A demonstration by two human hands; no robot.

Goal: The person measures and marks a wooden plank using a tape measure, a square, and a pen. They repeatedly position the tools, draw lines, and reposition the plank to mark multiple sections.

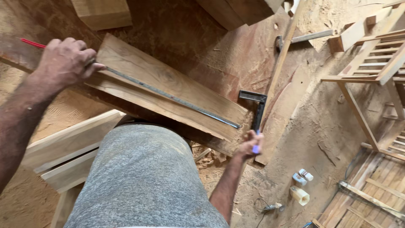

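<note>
Long metal rule (pixel 168 96) lies lengthwise on the plank (pixel 168 80). Left hand (pixel 65 61) on the rule's left end; right hand (pixel 249 145) at plank's right end, below the try square (pixel 256 105). Small bottles (pixel 301 185) on floor, lower right.

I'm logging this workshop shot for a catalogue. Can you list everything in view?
plank: one, light brown, across the middle
straightedge: one, dark metal, lying along the plank
try square: one, black, at the plank's right end
boards: two, pale, lower left
wooden frames: several, pale, right side
small bottles: three, white, on the sawdust floor
left hand: holds a red pencil
right hand: grips a blue-purple object
</note>
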